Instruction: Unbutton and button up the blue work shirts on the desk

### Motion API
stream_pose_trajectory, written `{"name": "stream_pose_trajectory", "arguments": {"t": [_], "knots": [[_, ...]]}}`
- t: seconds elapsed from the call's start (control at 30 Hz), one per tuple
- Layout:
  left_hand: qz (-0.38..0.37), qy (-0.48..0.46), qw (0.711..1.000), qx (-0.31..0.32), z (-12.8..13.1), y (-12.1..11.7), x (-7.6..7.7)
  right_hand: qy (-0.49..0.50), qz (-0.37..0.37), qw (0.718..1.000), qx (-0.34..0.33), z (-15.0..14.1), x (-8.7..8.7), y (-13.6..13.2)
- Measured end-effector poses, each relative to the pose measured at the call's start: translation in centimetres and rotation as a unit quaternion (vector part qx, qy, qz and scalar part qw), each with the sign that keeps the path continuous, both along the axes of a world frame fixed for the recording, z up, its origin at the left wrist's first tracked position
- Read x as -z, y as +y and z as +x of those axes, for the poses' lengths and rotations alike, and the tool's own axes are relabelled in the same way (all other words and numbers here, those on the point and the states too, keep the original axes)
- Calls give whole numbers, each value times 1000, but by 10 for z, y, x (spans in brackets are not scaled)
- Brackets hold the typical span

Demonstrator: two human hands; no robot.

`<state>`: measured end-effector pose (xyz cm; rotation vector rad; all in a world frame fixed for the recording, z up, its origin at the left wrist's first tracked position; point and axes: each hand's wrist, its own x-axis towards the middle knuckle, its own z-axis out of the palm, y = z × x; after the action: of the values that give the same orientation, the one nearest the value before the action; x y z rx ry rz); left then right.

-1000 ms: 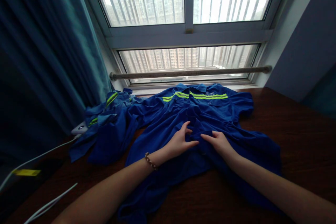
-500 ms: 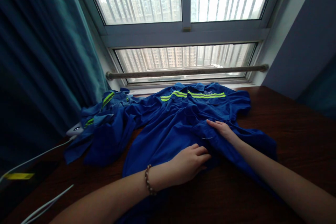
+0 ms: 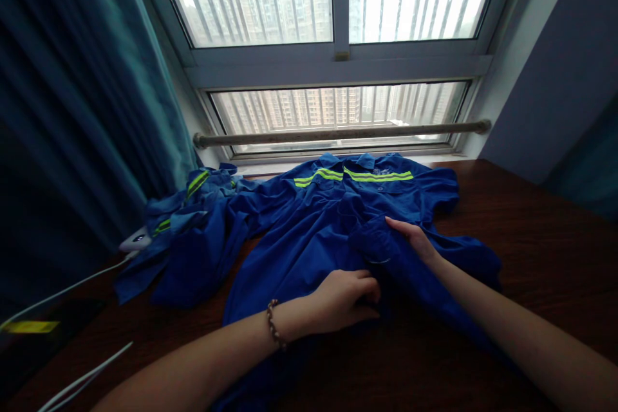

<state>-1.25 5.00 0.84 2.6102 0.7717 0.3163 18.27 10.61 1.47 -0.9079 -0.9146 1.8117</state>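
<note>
A blue work garment (image 3: 284,257) with a collar and yellow-green reflective stripes across the chest lies spread on the dark wooden surface. Its lower part is rumpled and reaches toward me. My right hand (image 3: 418,241) is closed on a raised fold of this cloth, thumb along its upper edge; the other fingers are largely hidden behind the fabric. Lower and further left, my left hand (image 3: 345,299), with a braided bracelet at the wrist, has its fingers curled at the garment's edge. The cloth at those fingertips is dark and partly hidden.
More blue striped clothing (image 3: 193,251) is bunched at the left, beside a white device (image 3: 136,240) with a cable. Another white cable (image 3: 87,376) and a yellow strip (image 3: 33,327) lie nearer. A metal rail (image 3: 338,135) crosses the window; a curtain (image 3: 91,90) hangs left.
My left hand has shifted slightly left and its fingers have curled in more. My right hand has moved slightly right with the fold of cloth. The view has shifted a little.
</note>
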Motion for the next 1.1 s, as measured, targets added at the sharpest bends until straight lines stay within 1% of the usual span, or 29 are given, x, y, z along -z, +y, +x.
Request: {"name": "stream_pose_trajectory", "arguments": {"t": [0.13,0.23,0.3,0.37,0.47,0.5,0.57,0.6,0.67,0.7,0.77,0.83,0.9,1.0,1.07,1.1], "knots": [[2,-27,1000,12,1,1,3,-41,46,998,26,-2,5,4],[48,-85,995,19,2,0,0,-106,82,990,32,-6,8,4],[92,-127,987,29,2,0,-4,-165,121,978,41,-9,9,2],[121,-160,979,44,1,-1,-8,-218,168,959,63,-12,10,-2],[119,-199,972,49,-2,-2,-10,-275,226,929,101,-15,11,-5],[101,-208,972,46,-2,-3,-10,-288,239,921,112,-15,12,-5],[37,-214,976,21,-3,-3,-10,-298,254,912,124,-15,14,-4],[-5,-211,978,0,-3,-2,-9,-290,255,915,121,-16,16,-4],[-87,-210,973,-50,-2,0,-8,-254,239,932,101,-17,17,-4],[-123,-217,966,-68,-2,1,-8,-232,222,943,87,-17,18,-4],[-182,-248,947,-87,-1,6,-6,-197,173,963,60,-19,19,-4],[-233,-284,923,-111,0,12,-3,-180,122,975,41,-21,20,-5],[-278,-309,897,-148,1,18,2,-164,85,982,27,-22,21,-5],[-330,-340,862,-179,1,25,9,-133,68,989,18,-24,21,-7],[-353,-344,853,-174,1,26,10,-107,71,991,25,-24,19,-9],[-360,-336,854,-168,1,26,10,-97,77,992,29,-23,18,-10]]}}
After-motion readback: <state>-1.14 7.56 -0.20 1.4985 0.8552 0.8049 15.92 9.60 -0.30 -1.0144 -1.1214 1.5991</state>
